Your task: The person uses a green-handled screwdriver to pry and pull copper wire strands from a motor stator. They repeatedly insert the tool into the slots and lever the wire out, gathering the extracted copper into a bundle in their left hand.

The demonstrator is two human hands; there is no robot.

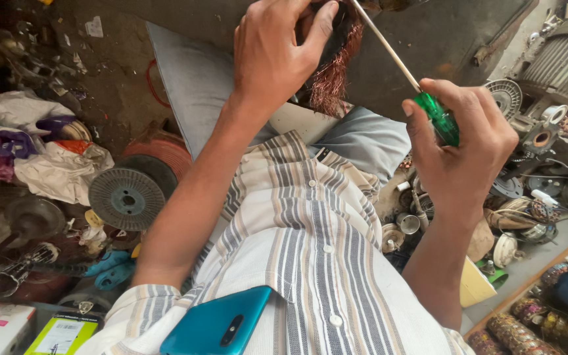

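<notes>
Copper winding point(334, 69), a frayed reddish bundle at the far centre, is being pinched by the left hand point(277, 49), whose grip is closed on its strands. A green-handled screwdriver point(436, 117) is being clasped in the right hand point(463, 148), its shaft being angled toward the winding. A grey spool point(126, 197) is lying left.

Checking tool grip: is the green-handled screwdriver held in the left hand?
No, the right hand grips the green-handled screwdriver, while the left hand holds the copper wire bundle.
</notes>
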